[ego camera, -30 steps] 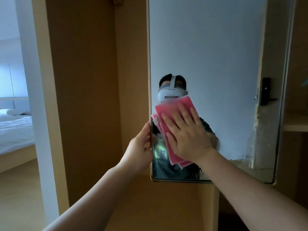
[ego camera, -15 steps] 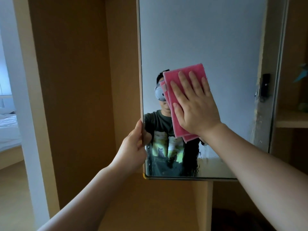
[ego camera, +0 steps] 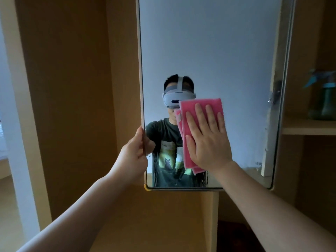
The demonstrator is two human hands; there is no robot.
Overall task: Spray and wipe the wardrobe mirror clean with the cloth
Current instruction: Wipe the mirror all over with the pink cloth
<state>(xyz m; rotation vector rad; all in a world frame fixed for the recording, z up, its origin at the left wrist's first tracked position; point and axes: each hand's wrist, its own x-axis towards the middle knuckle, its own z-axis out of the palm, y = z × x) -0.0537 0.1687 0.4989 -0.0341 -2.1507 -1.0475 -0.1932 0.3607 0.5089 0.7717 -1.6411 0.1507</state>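
A pale wooden shelf lies well to the right of the right hand, past the mirror edge, about level with its fingers. A blurred teal spray bottle stands upright on it. The floor shows low, left of the left hand.

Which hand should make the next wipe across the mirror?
Probably the right hand: it lies flat on the pink cloth against the mirror. The left hand grips the mirror's edge, steadying it.
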